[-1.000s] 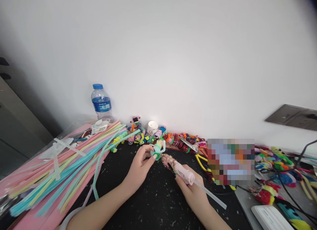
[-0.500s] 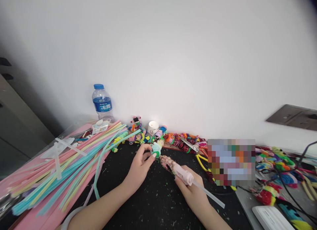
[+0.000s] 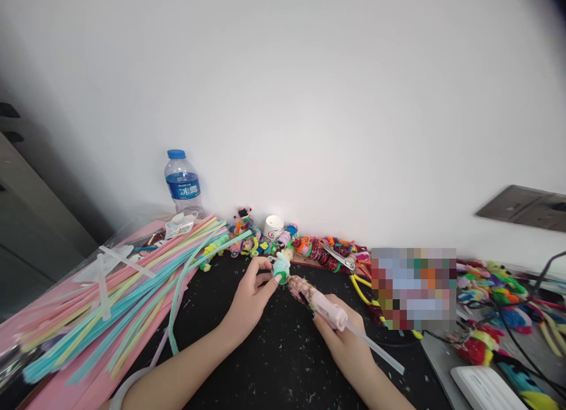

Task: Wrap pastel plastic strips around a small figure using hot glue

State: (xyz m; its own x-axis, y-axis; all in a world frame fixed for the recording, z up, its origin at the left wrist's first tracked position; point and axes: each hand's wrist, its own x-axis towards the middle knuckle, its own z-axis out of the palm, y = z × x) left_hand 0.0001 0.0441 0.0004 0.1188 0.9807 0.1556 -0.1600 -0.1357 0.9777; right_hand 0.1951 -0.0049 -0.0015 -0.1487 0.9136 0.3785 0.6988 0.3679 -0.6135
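Observation:
Between the thumb and fingers of my left hand (image 3: 253,289) is a small pipe-cleaner figure (image 3: 282,267), mint and green with a pale yellow part at its far side. My right hand (image 3: 347,336) is wrapped round a pale pink hot glue gun (image 3: 328,310). A translucent glue stick (image 3: 375,349) sticks out of the gun's back end. The gun's front is covered in a brownish, lumpy crust, and its tip points at the green part of the figure, very close to it. Whether they touch I cannot tell.
Pastel pipe cleaners (image 3: 145,292) lie on the left. A water bottle (image 3: 183,183), a paper cup (image 3: 273,227) and colourful pipe-cleaner pieces line the wall. Scissors (image 3: 338,257) and yellow-handled pliers (image 3: 361,289) lie right of centre. A white box (image 3: 484,389) and cables sit far right.
The figure has turned slightly in my left fingers, showing its mint loops more upright. My right hand and the glue gun have shifted very slightly right.

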